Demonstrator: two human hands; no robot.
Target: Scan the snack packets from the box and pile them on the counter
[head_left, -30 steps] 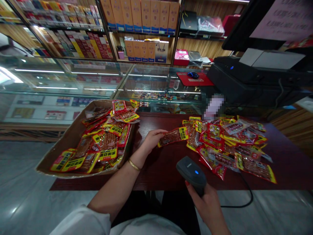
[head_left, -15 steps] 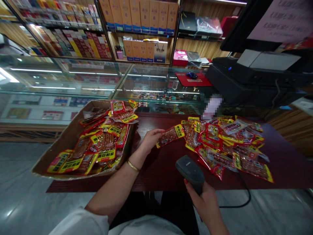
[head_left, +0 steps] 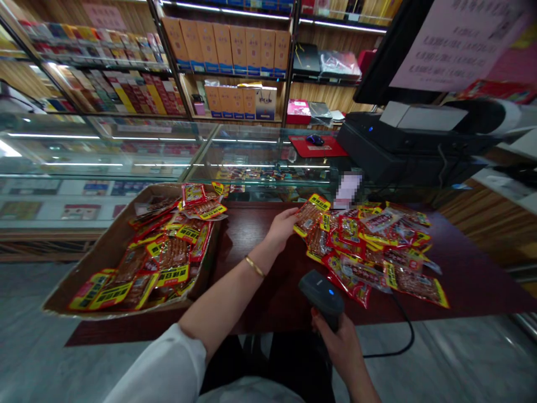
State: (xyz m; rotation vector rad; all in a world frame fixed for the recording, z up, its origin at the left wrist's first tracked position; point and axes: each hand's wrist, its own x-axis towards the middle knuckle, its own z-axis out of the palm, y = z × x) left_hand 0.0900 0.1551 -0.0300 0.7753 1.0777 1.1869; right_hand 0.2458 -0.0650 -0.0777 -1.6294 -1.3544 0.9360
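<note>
My left hand (head_left: 283,228) grips one end of a snack packet (head_left: 309,215) with yellow and red edging and brown strips showing through. That packet is over the left side of a loose packet pile (head_left: 356,238) on the dark red table. In my right hand (head_left: 342,338) is a black barcode scanner (head_left: 322,294), a small blue light lit on its top. Its head is tilted toward the pile. To the left, an open cardboard box (head_left: 62,299) holds several similar packets, heaped up to its far rim.
The scanner's cable (head_left: 409,330) loops past the table's front edge. Behind the table (head_left: 245,313) runs a glass display counter (head_left: 163,148) with a red mouse pad (head_left: 300,146). A black monitor and machine (head_left: 403,143) stand at the right. Boxed goods fill the back shelves.
My left hand has carried the packet right and away from me, onto the pile's edge. A blue light now shows on the scanner. The whole view has shifted slightly.
</note>
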